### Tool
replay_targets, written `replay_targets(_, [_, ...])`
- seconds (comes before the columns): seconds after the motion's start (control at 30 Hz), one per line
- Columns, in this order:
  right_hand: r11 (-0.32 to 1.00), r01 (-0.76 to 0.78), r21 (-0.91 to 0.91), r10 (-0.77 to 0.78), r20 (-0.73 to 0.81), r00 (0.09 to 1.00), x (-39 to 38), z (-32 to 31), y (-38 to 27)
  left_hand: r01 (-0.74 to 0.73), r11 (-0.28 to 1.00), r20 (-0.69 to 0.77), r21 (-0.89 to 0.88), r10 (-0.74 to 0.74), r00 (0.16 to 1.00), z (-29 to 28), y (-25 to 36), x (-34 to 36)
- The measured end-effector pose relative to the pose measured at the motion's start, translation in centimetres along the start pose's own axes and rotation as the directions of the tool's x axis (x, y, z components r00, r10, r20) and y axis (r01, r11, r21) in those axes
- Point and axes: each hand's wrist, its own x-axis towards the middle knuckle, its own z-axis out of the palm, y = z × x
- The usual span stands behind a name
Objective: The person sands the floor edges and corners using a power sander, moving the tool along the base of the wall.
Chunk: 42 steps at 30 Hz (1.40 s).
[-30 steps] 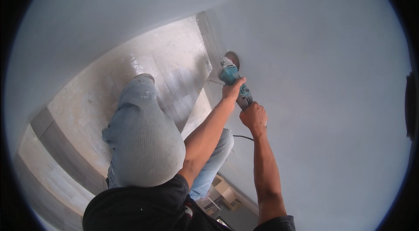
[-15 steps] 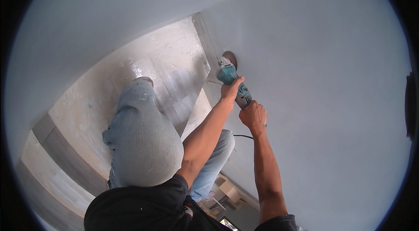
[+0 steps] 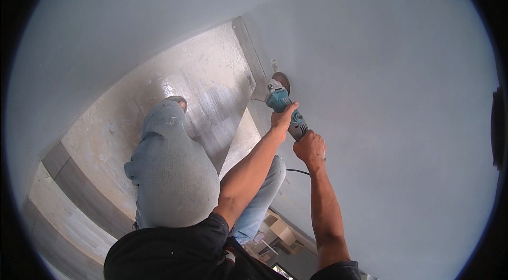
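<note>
An angle grinder (image 3: 280,101) with a teal body and grey rear end points up and away from me along the foot of the wall. Its round reddish-brown disc (image 3: 282,81) is against or very close to the pale blue-grey wall (image 3: 381,95); which of the two I cannot tell. My left hand (image 3: 284,117) is closed round the middle of the body. At the rear end, my right hand (image 3: 310,148) grips the handle, and a black cord (image 3: 298,171) hangs behind it. Just beyond the disc shows a small pale scraped patch (image 3: 274,65) on the wall.
Grey skirting tile (image 3: 247,47) runs along the wall's base. Dusty floor (image 3: 159,76) lies under my bent legs in jeans (image 3: 177,174). Grey strips (image 3: 87,190), like steps, descend at the lower left. Light wooden boxes or shelves (image 3: 280,230) stand behind me at the bottom.
Both hands have drawn the grinder slightly toward me and to the right along the wall. The pale patch, earlier behind the disc, now shows.
</note>
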Motion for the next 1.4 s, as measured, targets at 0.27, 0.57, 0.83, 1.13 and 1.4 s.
replay_targets(0.27, [1.0, 0.024, 0.018, -0.022, -0.104, 0.994, 0.0, -0.3, -0.2, -0.053, 0.998, 0.004, -0.02, 0.053, 0.999, 0.6, 1.0, -0.5])
replay_targets(0.57, [1.0, 0.003, 0.009, -0.003, 0.006, 1.0, 1.1, 0.5, 0.9, 0.024, 1.0, -0.023, -0.017, -0.024, 0.999, 0.1, -1.3, 1.9])
replay_targets(0.83, [1.0, 0.011, 0.009, -0.011, 0.009, 1.0, 1.5, 0.6, 1.2, 0.017, 0.999, -0.008, -0.038, -0.018, 1.0, 0.4, -1.2, 1.9])
replay_targets(1.13, [0.999, 0.021, -0.029, -0.022, -0.026, 0.999, 1.7, 0.5, 1.3, -0.03, 0.999, -0.023, -0.02, 0.029, 0.999, 0.8, -1.1, 1.9])
replay_targets(1.4, [1.0, 0.009, -0.005, -0.009, 0.041, 0.999, 2.0, -0.2, 1.7, -0.01, 1.0, -0.041, -0.015, 0.009, 0.999, 0.9, -1.5, 1.8])
